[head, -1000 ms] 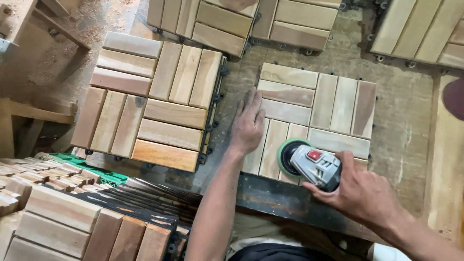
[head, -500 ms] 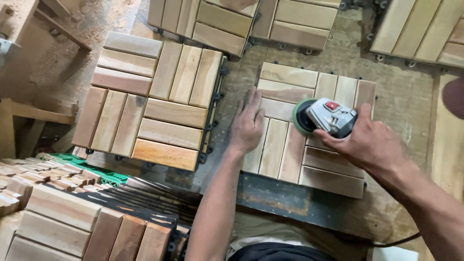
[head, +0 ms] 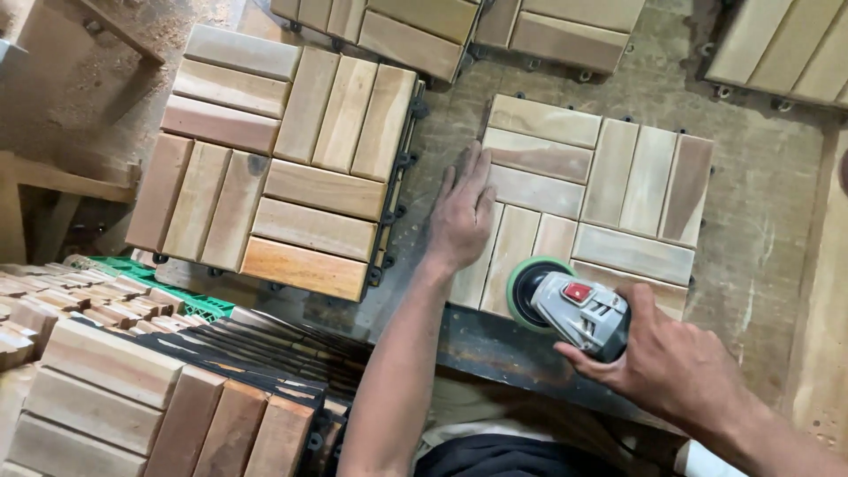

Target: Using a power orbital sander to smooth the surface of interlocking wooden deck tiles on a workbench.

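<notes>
Head view: the left hand (head: pixel 461 216) lies flat, fingers spread, on the near-left corner of a wooden slat tile (head: pixel 592 199) on the tabletop (head: pixel 760 221). The right hand (head: pixel 671 362), arm reaching in from lower right, grips a grey sander (head: pixel 574 309), its green-rimmed disc pressed on the tile's near edge.

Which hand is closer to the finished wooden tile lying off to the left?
Left. The left hand rests flat just beside the finished tile; the right hand grips the sander farther away.

Matt bare-wood slatted tile (head: pixel 609 177), grey plastic sander (head: pixel 579 314), dusty workbench (head: pixel 760 221)
</notes>
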